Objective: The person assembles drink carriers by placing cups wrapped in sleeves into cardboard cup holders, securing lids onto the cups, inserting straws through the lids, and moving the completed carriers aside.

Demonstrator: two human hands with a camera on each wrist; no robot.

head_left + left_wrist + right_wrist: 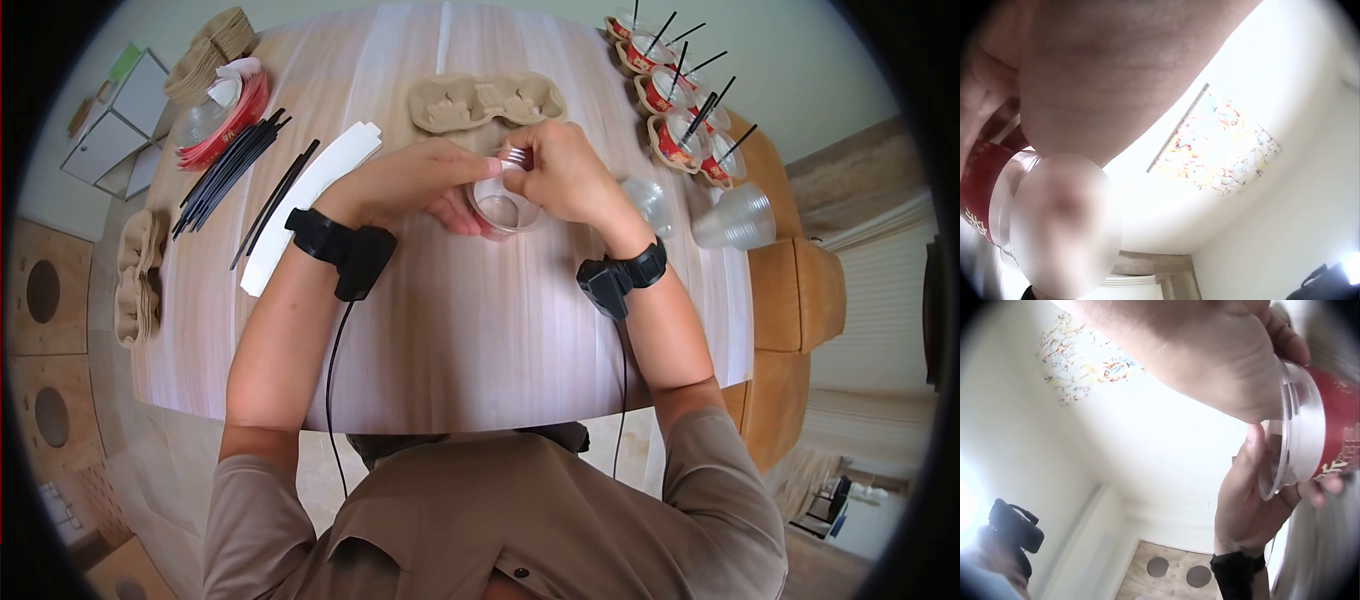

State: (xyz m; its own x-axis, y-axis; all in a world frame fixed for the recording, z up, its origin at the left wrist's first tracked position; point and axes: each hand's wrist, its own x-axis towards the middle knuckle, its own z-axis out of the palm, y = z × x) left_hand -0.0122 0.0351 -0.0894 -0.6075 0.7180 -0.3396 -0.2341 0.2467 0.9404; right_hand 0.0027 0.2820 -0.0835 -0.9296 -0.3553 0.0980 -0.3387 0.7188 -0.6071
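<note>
While left hand and right hand grip it, round clear-plastic red-banded cup lies at four and eight o'clock respectively.

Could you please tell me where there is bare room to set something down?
The table is bare between the held cup and the near edge, and beyond the middle carrier. It is crowded far right, with red cups, and far left, with a red stack and loose straws.
</note>
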